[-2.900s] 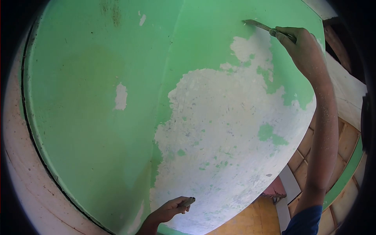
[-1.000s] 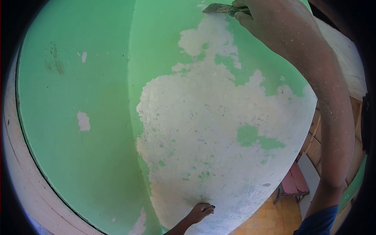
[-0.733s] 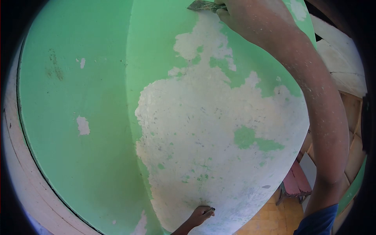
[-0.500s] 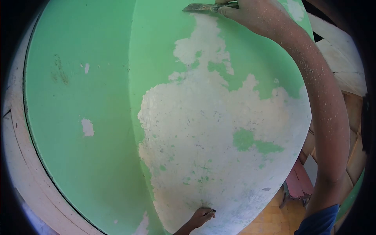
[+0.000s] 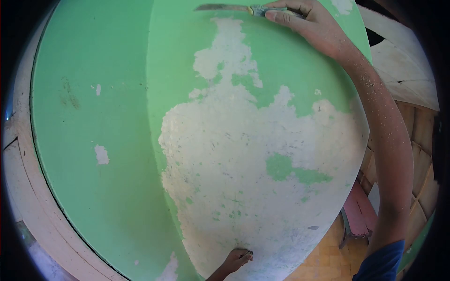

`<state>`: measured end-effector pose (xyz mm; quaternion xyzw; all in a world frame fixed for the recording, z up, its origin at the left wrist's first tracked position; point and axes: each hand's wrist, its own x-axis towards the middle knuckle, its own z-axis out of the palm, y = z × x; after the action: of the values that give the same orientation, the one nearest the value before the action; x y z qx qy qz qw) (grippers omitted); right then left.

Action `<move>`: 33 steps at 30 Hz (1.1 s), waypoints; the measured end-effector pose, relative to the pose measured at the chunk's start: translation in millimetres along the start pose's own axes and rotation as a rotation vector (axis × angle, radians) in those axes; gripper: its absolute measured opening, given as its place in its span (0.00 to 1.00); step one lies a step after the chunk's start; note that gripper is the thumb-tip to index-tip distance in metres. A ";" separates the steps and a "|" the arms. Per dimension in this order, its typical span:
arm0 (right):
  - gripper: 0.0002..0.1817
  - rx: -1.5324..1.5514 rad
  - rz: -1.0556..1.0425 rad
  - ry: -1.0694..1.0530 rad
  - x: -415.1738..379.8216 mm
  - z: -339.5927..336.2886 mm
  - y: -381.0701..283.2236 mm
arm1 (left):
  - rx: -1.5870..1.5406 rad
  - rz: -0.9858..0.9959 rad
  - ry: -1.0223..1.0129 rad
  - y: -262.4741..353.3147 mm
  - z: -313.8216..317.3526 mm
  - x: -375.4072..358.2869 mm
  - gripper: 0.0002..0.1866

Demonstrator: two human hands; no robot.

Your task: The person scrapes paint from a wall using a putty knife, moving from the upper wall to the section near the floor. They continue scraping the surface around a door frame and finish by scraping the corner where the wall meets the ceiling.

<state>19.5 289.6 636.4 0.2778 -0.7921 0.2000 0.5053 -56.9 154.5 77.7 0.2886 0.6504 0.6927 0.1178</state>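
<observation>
At the top, my right hand (image 5: 307, 21) is closed round the handle of a scraper (image 5: 225, 7), whose thin blade points left over green paint. The green surface (image 5: 117, 117) is curved, with a large bare whitish patch (image 5: 225, 140) and a few small chipped spots. Dust specks cover my right forearm. Low in the view, my left hand (image 5: 238, 258) is closed against the bare patch; a small dark thing shows at its fingertips, too small to name.
A pink bench (image 5: 358, 213) stands on the tiled floor (image 5: 323, 257) at the lower right. Brown tiles (image 5: 419, 136) lie behind my right arm. A pale curved rim (image 5: 47, 206) borders the green surface on the left.
The scraper has moved left, and its blade now appears thinner, turned more edge-on. The surface has shifted slightly left in the view. My left hand is still low on the patch.
</observation>
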 end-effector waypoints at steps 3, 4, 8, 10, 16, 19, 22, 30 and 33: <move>0.16 0.049 -0.054 0.017 -2.6 -0.5 17.7 | -0.007 0.034 0.025 0.6 1.2 0.1 0.15; 0.16 0.079 -0.156 0.035 -3.4 0.5 25.1 | -0.024 0.046 0.034 0.8 2.1 0.1 0.15; 0.16 0.058 -0.233 0.082 -15.7 3.8 35.8 | -0.004 0.069 0.089 0.4 5.4 0.8 0.14; 0.16 -0.086 -0.446 0.242 -28.1 9.7 35.9 | -0.019 0.079 0.107 -1.7 5.8 1.5 0.14; 0.15 -0.167 -0.612 0.268 -39.2 25.9 43.7 | -0.064 0.114 0.196 -5.9 12.3 0.8 0.16; 0.14 -0.239 -0.590 0.239 -45.7 19.9 44.8 | -0.062 0.183 0.246 -16.9 17.0 2.4 0.23; 0.13 -0.135 -0.509 0.084 -52.4 24.2 70.9 | -0.047 0.184 0.316 -8.9 21.2 1.7 0.33; 0.13 0.145 -0.459 -0.102 -95.1 75.0 97.0 | -0.275 -0.124 0.614 3.3 39.9 4.2 0.39; 0.13 0.227 -0.453 -0.158 -108.0 85.9 90.0 | -0.212 -0.163 0.625 5.3 45.5 -0.7 0.37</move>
<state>-61.4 332.9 499.6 0.5177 -0.7193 0.1470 0.4393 -30.1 191.4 82.1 -0.0046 0.6003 0.7997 -0.0026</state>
